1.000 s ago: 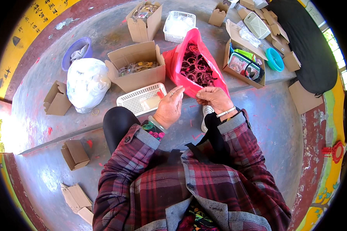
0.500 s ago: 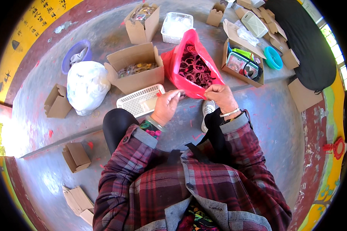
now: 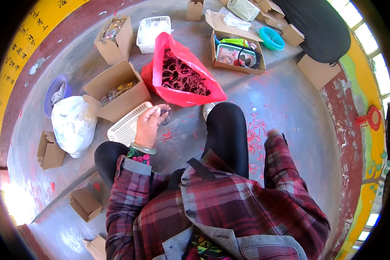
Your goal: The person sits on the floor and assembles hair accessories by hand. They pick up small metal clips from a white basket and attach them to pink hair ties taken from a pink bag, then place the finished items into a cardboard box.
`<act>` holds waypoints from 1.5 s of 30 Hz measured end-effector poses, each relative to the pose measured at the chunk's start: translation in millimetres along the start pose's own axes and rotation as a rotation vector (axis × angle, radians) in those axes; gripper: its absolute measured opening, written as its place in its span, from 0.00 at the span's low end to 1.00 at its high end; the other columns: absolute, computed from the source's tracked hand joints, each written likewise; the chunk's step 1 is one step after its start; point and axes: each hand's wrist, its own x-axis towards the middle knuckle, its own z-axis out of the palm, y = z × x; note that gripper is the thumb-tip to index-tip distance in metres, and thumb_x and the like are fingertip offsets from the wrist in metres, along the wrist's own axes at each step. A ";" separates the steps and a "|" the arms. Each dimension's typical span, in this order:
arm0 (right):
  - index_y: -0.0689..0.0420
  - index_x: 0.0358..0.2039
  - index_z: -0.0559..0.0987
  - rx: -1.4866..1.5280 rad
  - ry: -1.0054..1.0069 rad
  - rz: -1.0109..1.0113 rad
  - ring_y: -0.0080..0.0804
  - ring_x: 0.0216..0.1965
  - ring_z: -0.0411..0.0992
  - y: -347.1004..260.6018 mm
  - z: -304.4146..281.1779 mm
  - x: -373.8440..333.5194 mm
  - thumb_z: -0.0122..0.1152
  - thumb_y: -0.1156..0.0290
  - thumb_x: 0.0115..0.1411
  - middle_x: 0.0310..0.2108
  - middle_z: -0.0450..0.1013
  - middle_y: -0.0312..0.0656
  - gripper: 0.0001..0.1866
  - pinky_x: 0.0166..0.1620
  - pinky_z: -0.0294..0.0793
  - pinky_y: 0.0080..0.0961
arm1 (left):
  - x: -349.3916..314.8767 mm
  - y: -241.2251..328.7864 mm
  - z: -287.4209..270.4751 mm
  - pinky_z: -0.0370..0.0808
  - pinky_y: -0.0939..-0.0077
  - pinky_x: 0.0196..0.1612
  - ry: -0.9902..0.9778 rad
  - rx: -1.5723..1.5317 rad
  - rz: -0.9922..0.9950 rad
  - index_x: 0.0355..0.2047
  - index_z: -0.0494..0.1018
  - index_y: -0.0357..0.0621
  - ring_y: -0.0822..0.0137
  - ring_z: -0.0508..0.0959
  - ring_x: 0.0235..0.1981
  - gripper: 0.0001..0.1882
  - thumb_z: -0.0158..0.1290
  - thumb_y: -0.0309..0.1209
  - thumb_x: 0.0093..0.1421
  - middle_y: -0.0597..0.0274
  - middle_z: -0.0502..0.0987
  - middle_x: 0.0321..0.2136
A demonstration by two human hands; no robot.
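Observation:
My left hand (image 3: 147,125) is raised beside the red plastic bag (image 3: 190,99), fingertips pinched on a small dark loop (image 3: 165,114) that hangs past them. It resembles the many dark reddish loops (image 3: 180,73) heaped inside the open bag. Just under this hand lies a white perforated plastic basket (image 3: 128,125). Off to the right, beyond my knee, my right hand (image 3: 272,134) is low over the floor. Motion blur and the plaid sleeve hide its fingers.
Red scraps (image 3: 256,134) litter the floor between my knee and right arm. An open cardboard box (image 3: 130,97) with small packets stands left of the bag, near a stuffed white bag (image 3: 75,125). Behind right are another filled box (image 3: 239,68) and a teal basin (image 3: 271,38).
My right hand has let go of the red bag's rim and swung away to the right. A dark loop now shows in my left hand. The whole scene has shifted left in view.

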 end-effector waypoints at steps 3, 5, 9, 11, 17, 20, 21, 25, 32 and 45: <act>0.53 0.36 0.78 0.669 -0.268 0.252 0.35 0.40 0.74 15.3 110.1 -20.5 0.53 0.62 0.55 0.39 0.75 0.40 0.12 0.41 0.72 0.37 | 0.7 0.6 3.0 0.71 0.74 0.50 0.024 0.009 -0.007 0.42 0.69 0.29 0.67 0.74 0.43 0.13 0.39 0.27 0.64 0.55 0.73 0.39; 0.53 0.35 0.78 1.843 -0.158 0.848 0.34 0.37 0.75 26.6 161.7 -31.3 0.57 0.63 0.53 0.36 0.76 0.40 0.11 0.38 0.73 0.33 | 3.1 -2.8 7.0 0.72 0.74 0.49 0.010 -0.011 -0.010 0.40 0.70 0.29 0.68 0.74 0.42 0.13 0.39 0.26 0.64 0.56 0.73 0.38; 0.54 0.28 0.78 2.016 -0.059 0.638 0.28 0.29 0.74 -23.5 71.1 -42.8 0.60 0.66 0.51 0.30 0.76 0.36 0.06 0.31 0.72 0.22 | -1.3 -0.9 4.0 0.71 0.74 0.49 0.007 0.017 -0.014 0.40 0.70 0.29 0.67 0.74 0.43 0.13 0.39 0.26 0.64 0.55 0.73 0.38; 0.54 0.26 0.77 1.953 0.061 0.470 0.26 0.26 0.72 -25.6 20.4 -42.4 0.61 0.65 0.51 0.25 0.73 0.33 0.07 0.30 0.71 0.21 | 1.0 -3.3 7.4 0.71 0.74 0.49 -0.009 -0.039 -0.016 0.40 0.70 0.29 0.66 0.73 0.43 0.13 0.39 0.26 0.64 0.54 0.73 0.39; 0.61 0.26 0.76 1.743 0.539 -0.360 0.19 0.26 0.67 -95.4 -233.6 -70.8 0.56 0.66 0.55 0.24 0.71 0.34 0.10 0.30 0.66 0.19 | 0.2 8.8 2.8 0.73 0.75 0.47 -0.078 -0.291 -0.057 0.41 0.69 0.30 0.61 0.74 0.45 0.13 0.41 0.28 0.63 0.51 0.73 0.41; 0.60 0.35 0.77 1.631 0.446 -0.640 0.19 0.26 0.67 -170.0 -322.0 -92.4 0.58 0.66 0.54 0.28 0.73 0.34 0.12 0.31 0.66 0.17 | 0.1 12.0 -8.8 0.73 0.76 0.46 -0.056 -0.313 -0.033 0.44 0.67 0.30 0.61 0.74 0.44 0.14 0.41 0.28 0.63 0.51 0.73 0.42; 0.60 0.37 0.76 1.570 0.293 -0.696 0.18 0.28 0.68 -191.8 -339.4 -94.0 0.59 0.68 0.53 0.30 0.73 0.34 0.13 0.32 0.66 0.16 | 0.3 13.4 -10.9 0.73 0.76 0.46 -0.043 -0.324 -0.026 0.45 0.67 0.30 0.61 0.75 0.44 0.15 0.41 0.28 0.63 0.51 0.73 0.42; 0.63 0.40 0.75 1.668 0.032 -0.886 0.18 0.33 0.70 -275.2 -348.9 -71.1 0.63 0.74 0.50 0.33 0.73 0.35 0.15 0.36 0.69 0.16 | -0.4 16.4 -11.2 0.74 0.76 0.45 0.021 -0.401 -0.026 0.46 0.65 0.31 0.66 0.75 0.42 0.15 0.40 0.28 0.63 0.53 0.72 0.43; 0.61 0.33 0.78 1.777 -0.078 -0.841 0.16 0.28 0.69 -299.3 -349.2 -83.6 0.63 0.72 0.51 0.27 0.74 0.33 0.09 0.34 0.66 0.14 | 1.2 11.0 -13.2 0.75 0.77 0.45 0.044 -0.381 -0.006 0.43 0.67 0.29 0.69 0.75 0.39 0.14 0.40 0.28 0.64 0.55 0.72 0.39; 0.65 0.27 0.79 1.626 0.419 -0.843 0.18 0.27 0.69 -302.6 -328.3 -62.8 0.63 0.75 0.49 0.24 0.74 0.35 0.06 0.32 0.69 0.16 | 4.9 6.6 -7.7 0.77 0.79 0.37 0.142 -0.282 -0.054 0.37 0.71 0.31 0.69 0.77 0.33 0.08 0.47 0.24 0.60 0.58 0.75 0.33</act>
